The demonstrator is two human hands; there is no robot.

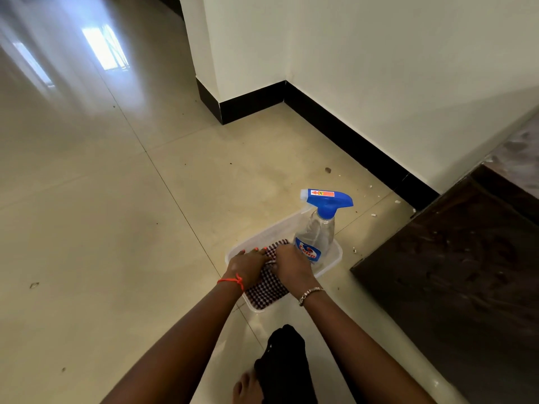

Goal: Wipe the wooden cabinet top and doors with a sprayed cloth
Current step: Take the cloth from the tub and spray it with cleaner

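Down in the tray (337,254), left hand (248,266) presses and right hand (292,263) pinches cloth (267,288)

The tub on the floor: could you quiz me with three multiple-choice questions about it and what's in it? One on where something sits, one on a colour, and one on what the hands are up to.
1. Where does the spray bottle stand?
A. On a shelf
B. In the clear tub
C. On a chair

2. What colour is the bottle's trigger head?
A. Blue
B. Green
C. Black

3. What are the left hand and right hand doing?
A. Hanging idle
B. Lifting the bottle
C. Both touching the checked cloth

Answers:
1. B, as the bottle's base sits inside the tub's walls.
2. A, as the head is bright blue.
3. C, as both hands are down on the cloth in the tub.
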